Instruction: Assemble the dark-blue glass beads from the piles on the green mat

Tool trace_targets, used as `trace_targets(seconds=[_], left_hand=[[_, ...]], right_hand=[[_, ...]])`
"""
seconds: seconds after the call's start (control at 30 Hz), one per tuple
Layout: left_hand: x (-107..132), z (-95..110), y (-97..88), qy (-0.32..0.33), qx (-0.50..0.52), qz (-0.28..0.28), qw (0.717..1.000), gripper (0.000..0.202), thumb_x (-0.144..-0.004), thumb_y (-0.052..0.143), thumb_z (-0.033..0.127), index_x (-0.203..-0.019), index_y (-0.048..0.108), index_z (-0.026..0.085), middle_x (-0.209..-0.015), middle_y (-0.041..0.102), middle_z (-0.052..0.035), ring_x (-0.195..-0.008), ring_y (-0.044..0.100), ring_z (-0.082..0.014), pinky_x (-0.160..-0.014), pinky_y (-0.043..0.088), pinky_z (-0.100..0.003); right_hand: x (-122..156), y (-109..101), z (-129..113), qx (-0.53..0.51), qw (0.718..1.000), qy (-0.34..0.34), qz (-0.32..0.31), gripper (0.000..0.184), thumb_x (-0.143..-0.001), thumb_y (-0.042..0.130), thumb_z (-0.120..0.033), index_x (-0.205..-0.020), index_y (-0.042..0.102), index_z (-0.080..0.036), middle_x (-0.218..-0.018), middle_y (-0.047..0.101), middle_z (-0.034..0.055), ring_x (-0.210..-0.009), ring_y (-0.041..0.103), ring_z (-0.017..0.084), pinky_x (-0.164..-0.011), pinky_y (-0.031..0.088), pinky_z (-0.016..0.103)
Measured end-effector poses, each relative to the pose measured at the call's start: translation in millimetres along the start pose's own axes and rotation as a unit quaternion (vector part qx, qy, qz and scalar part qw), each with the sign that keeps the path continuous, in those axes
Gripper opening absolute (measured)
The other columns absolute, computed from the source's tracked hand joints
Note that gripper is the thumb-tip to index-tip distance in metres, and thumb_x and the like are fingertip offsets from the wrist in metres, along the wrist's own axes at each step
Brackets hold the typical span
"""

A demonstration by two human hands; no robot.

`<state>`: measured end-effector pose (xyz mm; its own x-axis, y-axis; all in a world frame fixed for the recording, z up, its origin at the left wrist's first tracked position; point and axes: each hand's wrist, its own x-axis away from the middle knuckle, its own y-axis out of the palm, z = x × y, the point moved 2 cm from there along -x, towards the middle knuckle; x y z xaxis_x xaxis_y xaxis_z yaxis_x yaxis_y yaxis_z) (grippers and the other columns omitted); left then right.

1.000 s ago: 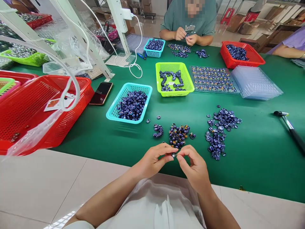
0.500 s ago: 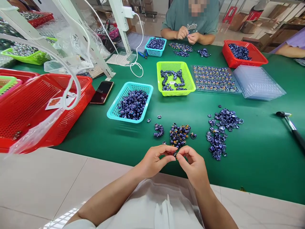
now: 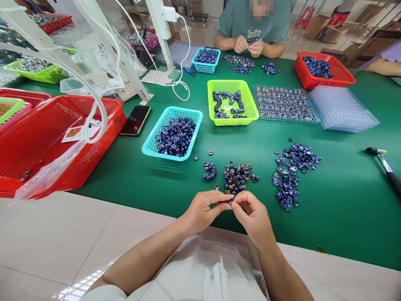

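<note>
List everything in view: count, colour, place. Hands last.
Table: one, green, centre
Red baskets: at least four, red, left and far right
Green baskets: three, lime, middle and left
Pink baskets: two, pink, left
Blue baskets: two, light blue, middle and back
Small pieces: uncountable, mostly purple, baskets and piles
Clear trays: one filled plus stack, clear, right
Phone: one, dark, beside red basket
Hammer: one, black and silver, right
Cables: several, white, upper left
Co-workers: two visible, green and purple tops, opposite and right
Held piece: one, dark, between fingertips
Left hand: one, bare, near table edge
Right hand: one, bare, fingertips beside left's
</note>
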<state>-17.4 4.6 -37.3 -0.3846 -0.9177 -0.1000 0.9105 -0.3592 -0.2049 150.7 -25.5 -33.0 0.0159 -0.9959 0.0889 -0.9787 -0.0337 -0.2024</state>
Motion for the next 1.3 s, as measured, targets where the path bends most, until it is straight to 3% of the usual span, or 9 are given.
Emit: trace_targets(seconds=[0.17, 0.3, 0.43, 0.7, 0.93, 1.1, 1.2, 1.3], left_hand=[[3, 3, 2.3, -0.026, 0.028, 0.003, 0.999, 0.023, -0.087, 0.069, 0.028, -0.107, 0.078, 0.022, -0.089, 0.078, -0.0074, -0.079, 0.069, -0.0190, -0.077, 0.056, -0.031], [4, 1, 4.1, -0.142, 0.138, 0.020, 0.980, 0.024, -0.083, 0.072, 0.029, -0.103, 0.079, 0.020, -0.092, 0.078, -0.0073, -0.078, 0.070, -0.0188, -0.074, 0.058, -0.030], [1, 2, 4.0, -0.227, 0.204, 0.056, 0.951, 0.023, -0.079, 0.073, 0.027, -0.098, 0.078, 0.016, -0.074, 0.075, -0.0039, -0.068, 0.069, -0.0162, -0.071, 0.059, -0.029], [-4, 5, 4.4, -0.218, 0.204, 0.073, 0.951, 0.011, -0.074, 0.070, 0.022, -0.082, 0.074, 0.015, -0.072, 0.072, -0.0027, -0.064, 0.064, -0.0137, -0.061, 0.053, -0.024], [-8, 5, 11.8, -0.224, 0.205, 0.064, 0.951, 0.010, -0.069, 0.066, 0.017, -0.077, 0.071, 0.015, -0.071, 0.069, -0.0007, -0.066, 0.062, -0.0133, -0.064, 0.050, -0.023], [-10, 5, 11.0, -0.239, 0.192, 0.049, 0.951, 0.012, -0.068, 0.065, 0.016, -0.078, 0.071, 0.015, -0.072, 0.068, -0.0002, -0.065, 0.059, -0.0118, -0.064, 0.047, -0.023], [-12, 4, 9.6, -0.256, 0.178, 0.030, 0.950, 0.014, -0.066, 0.063, 0.015, -0.078, 0.071, 0.015, -0.068, 0.066, 0.0020, -0.056, 0.053, -0.0088, -0.056, 0.043, -0.021], [-15, 3, 10.2, -0.279, 0.171, 0.003, 0.945, 0.016, -0.065, 0.063, 0.014, -0.079, 0.070, 0.014, -0.064, 0.062, 0.0036, -0.051, 0.047, -0.0071, -0.050, 0.039, -0.020]], right_hand=[[-3, -1, -1, 0.009, 0.999, 0.034, 0.003, 0.018, -0.086, 0.066, -0.035, -0.081, 0.054, -0.022, -0.073, 0.058, -0.0011, -0.068, 0.057, 0.015, -0.062, 0.049, 0.026], [-5, 1, -1, 0.012, 1.000, 0.007, -0.013, 0.015, -0.089, 0.063, -0.033, -0.081, 0.058, -0.021, -0.075, 0.063, -0.0005, -0.069, 0.060, 0.015, -0.065, 0.050, 0.026], [-2, 0, 3, -0.008, 1.000, -0.004, -0.022, 0.014, -0.094, 0.057, -0.035, -0.093, 0.063, -0.023, -0.085, 0.067, 0.0013, -0.076, 0.063, 0.016, -0.069, 0.051, 0.027], [13, -6, 2, 0.071, 0.988, -0.136, 0.019, 0.010, -0.093, 0.058, -0.021, -0.100, 0.063, -0.026, -0.098, 0.064, 0.0034, -0.092, 0.062, 0.019, -0.079, 0.050, 0.032], [14, 3, -7, 0.204, 0.935, -0.289, 0.023, 0.026, -0.088, 0.066, -0.015, -0.112, 0.059, -0.025, -0.096, 0.062, 0.0048, -0.087, 0.059, 0.020, -0.075, 0.050, 0.037], [12, 4, 0, 0.239, 0.922, -0.302, 0.035, 0.027, -0.090, 0.060, -0.007, -0.112, 0.058, -0.022, -0.095, 0.062, 0.0062, -0.085, 0.058, 0.019, -0.073, 0.047, 0.037], [12, 1, 5, 0.246, 0.920, -0.305, 0.018, 0.030, -0.090, 0.057, -0.005, -0.115, 0.058, -0.022, -0.095, 0.062, 0.0061, -0.085, 0.058, 0.019, -0.073, 0.046, 0.036], [13, -2, 8, 0.287, 0.901, -0.325, 0.019, 0.032, -0.090, 0.058, -0.006, -0.117, 0.059, -0.022, -0.094, 0.063, 0.0061, -0.086, 0.058, 0.019, -0.074, 0.045, 0.037]])
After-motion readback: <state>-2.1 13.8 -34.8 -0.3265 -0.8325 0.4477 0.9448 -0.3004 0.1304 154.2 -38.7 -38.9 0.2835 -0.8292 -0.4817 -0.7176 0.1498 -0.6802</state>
